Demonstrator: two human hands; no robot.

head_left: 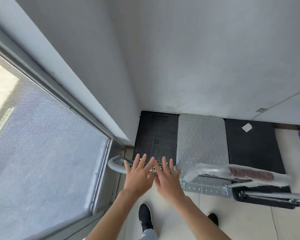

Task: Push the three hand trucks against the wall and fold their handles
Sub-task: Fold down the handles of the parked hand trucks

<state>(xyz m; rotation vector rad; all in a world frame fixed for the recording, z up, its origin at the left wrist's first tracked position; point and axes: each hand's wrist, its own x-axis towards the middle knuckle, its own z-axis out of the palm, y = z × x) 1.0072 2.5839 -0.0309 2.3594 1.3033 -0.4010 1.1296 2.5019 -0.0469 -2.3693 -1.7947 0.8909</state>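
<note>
window point(33, 144) with a mesh screen ran down my far left, white wall point(197, 58) ahead. three hand trucks sat side by side on the tile floor point(249, 222), far edges at the wall base. leftmost was the black perforated truck point(156, 134) tucked in the corner, its grey handle point(115, 164) low at the near end, curved corner sticking out left of my hands. my left hand point(139, 175) hovered over that near end, fingers spread, palm down, gripping nothing. my right hand point(168, 179) was just beside it, also flat and open, holding nothing; couldn't tell if either touched the handle. next right was the silver dotted truck point(202, 139), its plastic-wrapped handle point(232, 172) lying low across the near end. rightmost was the black flat truck point(253, 146) with a white sticker point(246, 127), its metal handle tubes point(270, 195) down at the near edge. my black shoe point(145, 217) stood below the hands.
</note>
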